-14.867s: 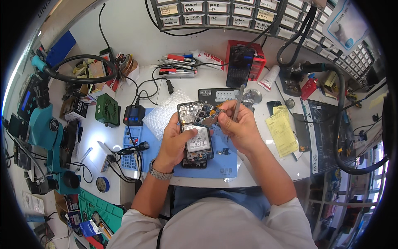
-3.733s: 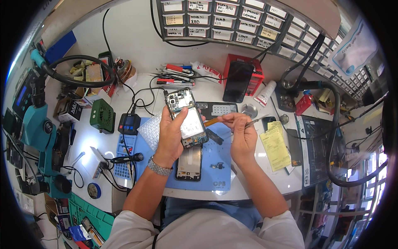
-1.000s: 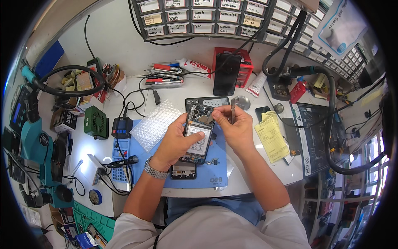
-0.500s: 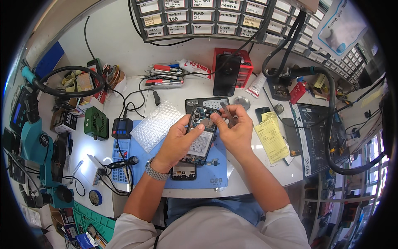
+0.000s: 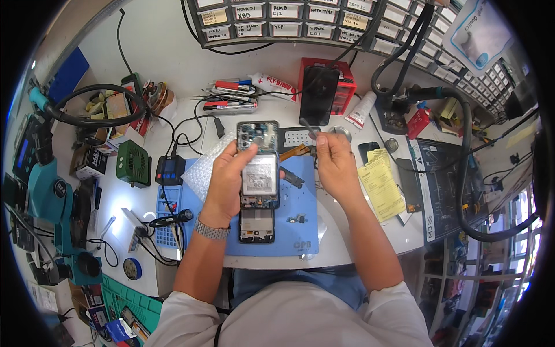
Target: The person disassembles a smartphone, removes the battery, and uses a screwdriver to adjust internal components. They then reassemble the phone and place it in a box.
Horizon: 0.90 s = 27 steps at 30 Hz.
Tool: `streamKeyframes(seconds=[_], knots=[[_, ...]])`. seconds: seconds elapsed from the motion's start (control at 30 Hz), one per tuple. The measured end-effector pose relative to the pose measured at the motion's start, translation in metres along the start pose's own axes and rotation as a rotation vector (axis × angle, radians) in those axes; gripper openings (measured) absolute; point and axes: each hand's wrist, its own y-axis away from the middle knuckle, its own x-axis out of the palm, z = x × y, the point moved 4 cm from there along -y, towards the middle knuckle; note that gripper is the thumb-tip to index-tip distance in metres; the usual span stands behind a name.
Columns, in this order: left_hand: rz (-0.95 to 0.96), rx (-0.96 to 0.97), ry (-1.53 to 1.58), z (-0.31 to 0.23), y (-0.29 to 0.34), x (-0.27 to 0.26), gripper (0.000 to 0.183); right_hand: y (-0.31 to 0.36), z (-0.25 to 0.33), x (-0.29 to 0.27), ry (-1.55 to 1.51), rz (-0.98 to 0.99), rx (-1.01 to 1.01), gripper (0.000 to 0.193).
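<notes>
Between left thumb and fingers: opened phone chassis (image 5: 260, 170), battery side up, lifted over the lower phone frame (image 5: 256, 224). Left hand (image 5: 227, 179) is clamped on its left edge, thumb over the circuit board (image 5: 266, 140). Right hand (image 5: 335, 165), well apart to the right, is pinched on a thin metal tool (image 5: 309, 127), blurred.

Handling, my read: light, stiff rim, fragile board, battery not to be bent or prodded. Hold by side rails, thumb off components.

Right of the left grip: dark strip-shaped part (image 5: 293, 177), small connector board (image 5: 298, 218) on the blue mat (image 5: 304, 199); easy to knock. Amber-brown strip (image 5: 295, 152) sits between the hands. Bubble wrap (image 5: 205, 170) crowds the left wrist side.
</notes>
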Motion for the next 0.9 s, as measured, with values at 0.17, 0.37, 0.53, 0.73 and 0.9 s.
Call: streamKeyframes(seconds=[0.17,0.37,0.53,0.73,0.9], knots=[[-0.25,0.083,0.073,-0.011,-0.009,-0.032,0.037,0.009,-0.011,0.012,0.345,0.12,-0.098,0.017],[-0.284,0.123,0.066,-0.01,-0.011,-0.043,0.033,0.011,-0.014,0.016,0.425,0.108,-0.092,0.009],[-0.219,0.064,0.147,-0.003,-0.013,-0.04,0.03,-0.01,-0.01,0.025,0.565,0.081,-0.181,0.031],[-0.149,0.066,0.271,-0.005,-0.01,-0.03,0.039,-0.033,-0.017,0.027,0.607,0.278,-0.213,0.038],[-0.167,0.152,0.229,-0.008,-0.008,-0.022,0.056,-0.031,-0.018,0.028,0.483,0.107,-0.365,0.018]])
